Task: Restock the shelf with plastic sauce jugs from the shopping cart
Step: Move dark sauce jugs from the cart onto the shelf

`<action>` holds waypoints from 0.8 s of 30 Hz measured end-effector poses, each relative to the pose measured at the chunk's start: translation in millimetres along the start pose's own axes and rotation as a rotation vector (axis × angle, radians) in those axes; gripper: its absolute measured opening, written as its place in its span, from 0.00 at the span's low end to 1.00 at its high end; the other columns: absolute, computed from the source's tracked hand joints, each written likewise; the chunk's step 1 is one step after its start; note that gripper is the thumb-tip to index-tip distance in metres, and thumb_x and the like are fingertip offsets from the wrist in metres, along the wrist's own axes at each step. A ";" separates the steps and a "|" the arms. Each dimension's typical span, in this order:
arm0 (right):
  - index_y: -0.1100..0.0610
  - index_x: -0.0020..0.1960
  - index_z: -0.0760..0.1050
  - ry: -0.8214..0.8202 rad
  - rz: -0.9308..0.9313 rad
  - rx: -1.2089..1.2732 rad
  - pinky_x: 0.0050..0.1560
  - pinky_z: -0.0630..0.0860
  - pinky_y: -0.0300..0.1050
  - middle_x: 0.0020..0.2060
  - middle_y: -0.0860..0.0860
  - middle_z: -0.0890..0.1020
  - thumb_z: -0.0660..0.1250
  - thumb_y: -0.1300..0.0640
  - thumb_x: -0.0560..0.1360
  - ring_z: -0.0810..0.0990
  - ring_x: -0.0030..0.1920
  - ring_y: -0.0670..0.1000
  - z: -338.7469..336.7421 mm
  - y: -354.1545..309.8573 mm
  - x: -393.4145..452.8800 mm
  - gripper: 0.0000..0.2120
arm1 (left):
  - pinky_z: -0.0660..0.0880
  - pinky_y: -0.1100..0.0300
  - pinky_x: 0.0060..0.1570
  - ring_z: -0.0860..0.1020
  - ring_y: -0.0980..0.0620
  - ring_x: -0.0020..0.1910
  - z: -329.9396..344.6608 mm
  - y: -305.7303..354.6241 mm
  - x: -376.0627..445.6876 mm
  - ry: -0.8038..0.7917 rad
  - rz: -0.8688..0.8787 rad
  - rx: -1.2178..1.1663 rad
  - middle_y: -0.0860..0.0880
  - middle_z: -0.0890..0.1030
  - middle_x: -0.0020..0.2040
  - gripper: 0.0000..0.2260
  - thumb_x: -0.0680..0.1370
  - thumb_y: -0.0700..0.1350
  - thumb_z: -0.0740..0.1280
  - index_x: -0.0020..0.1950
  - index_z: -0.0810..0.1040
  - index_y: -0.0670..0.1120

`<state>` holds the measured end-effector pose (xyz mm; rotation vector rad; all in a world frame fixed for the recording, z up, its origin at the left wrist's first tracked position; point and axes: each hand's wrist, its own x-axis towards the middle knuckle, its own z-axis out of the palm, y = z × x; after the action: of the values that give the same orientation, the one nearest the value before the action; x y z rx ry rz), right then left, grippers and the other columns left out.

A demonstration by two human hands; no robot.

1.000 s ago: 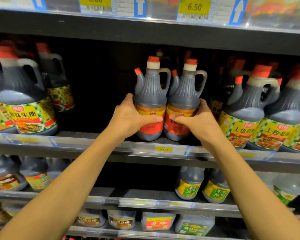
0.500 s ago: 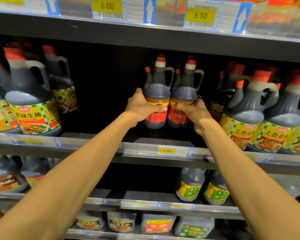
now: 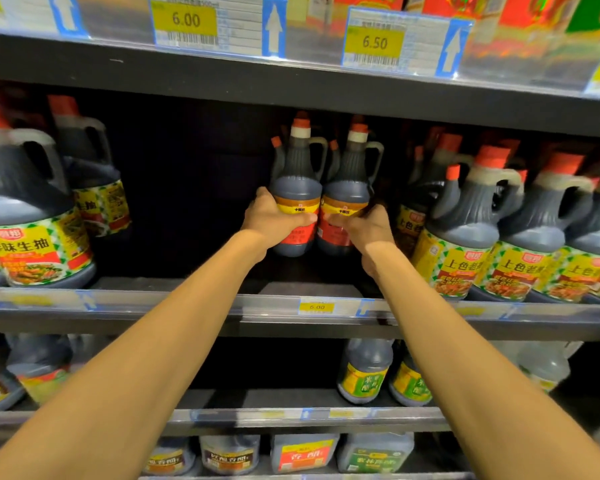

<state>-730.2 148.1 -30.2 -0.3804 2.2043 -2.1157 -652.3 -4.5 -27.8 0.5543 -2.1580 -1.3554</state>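
Observation:
Two dark sauce jugs with red caps and red-orange labels stand side by side deep on the middle shelf (image 3: 194,303). My left hand (image 3: 271,221) grips the left jug (image 3: 297,188) around its label. My right hand (image 3: 364,228) grips the right jug (image 3: 349,194) the same way. Both arms reach far in over the shelf's front rail. The shopping cart is out of view.
Larger jugs with yellow-green labels stand left (image 3: 32,216) and right (image 3: 465,233) of the dark gap on this shelf. Price tags 6.00 (image 3: 186,20) and 6.50 (image 3: 374,43) hang on the shelf above. Lower shelves hold smaller bottles (image 3: 364,372).
Both hands have pushed the two jugs from the shelf's front edge back toward the rear of the shelf, arms stretching further in.

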 end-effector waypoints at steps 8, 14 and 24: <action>0.58 0.63 0.74 0.115 0.004 -0.121 0.60 0.79 0.55 0.57 0.55 0.83 0.83 0.47 0.66 0.83 0.57 0.57 14.7 -0.2 -2.5 0.33 | 0.75 0.47 0.63 0.74 0.40 0.67 18.8 -0.6 -3.6 0.111 -0.047 0.121 0.41 0.74 0.68 0.46 0.64 0.54 0.83 0.73 0.62 0.43; 0.51 0.45 0.82 0.025 -0.099 -0.122 0.59 0.81 0.55 0.45 0.51 0.86 0.82 0.56 0.68 0.85 0.50 0.54 2.7 0.7 3.7 0.11 | 0.75 0.52 0.57 0.75 0.41 0.66 19.5 -4.1 -0.4 0.142 -0.016 0.114 0.43 0.77 0.63 0.35 0.62 0.52 0.84 0.57 0.64 0.49; 0.58 0.56 0.84 0.010 -0.086 -0.151 0.62 0.80 0.56 0.52 0.56 0.87 0.81 0.56 0.70 0.85 0.54 0.56 -6.8 0.4 8.8 0.17 | 0.75 0.54 0.53 0.76 0.43 0.62 16.4 -7.3 -0.4 0.139 0.018 0.094 0.47 0.77 0.57 0.33 0.63 0.52 0.84 0.57 0.66 0.48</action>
<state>-740.2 152.8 -29.1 -0.4837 2.4028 -2.0005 -661.8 4.1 -40.5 0.6439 -2.1165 -1.1753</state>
